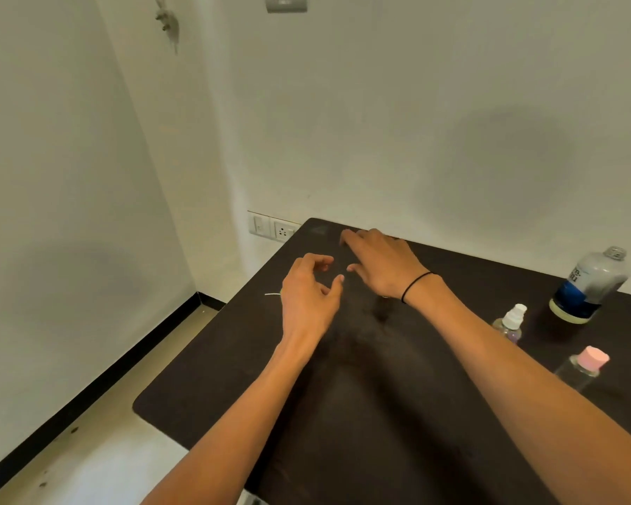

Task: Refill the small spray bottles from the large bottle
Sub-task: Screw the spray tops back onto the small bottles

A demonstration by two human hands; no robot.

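Observation:
On the dark table (pixel 234 388), the large bottle (pixel 591 286) stands at the far right, uncapped, with a blue and white label. In front of it stand two small clear spray bottles, one with a white sprayer (pixel 510 322) and one with a pink cap (pixel 583 366). My left hand (pixel 308 297) hovers over the table's left part, fingers apart and curled, holding nothing. My right hand (pixel 383 264) reaches toward the table's far edge, fingers spread, empty. Both hands are well left of the bottles. A black band circles my right wrist.
A thin pale and green object (pixel 273 294) pokes out from behind my left hand. Wall sockets (pixel 274 229) sit beside the table's far left corner. The table stands against the white wall, with tiled floor (pixel 99 453) to its left.

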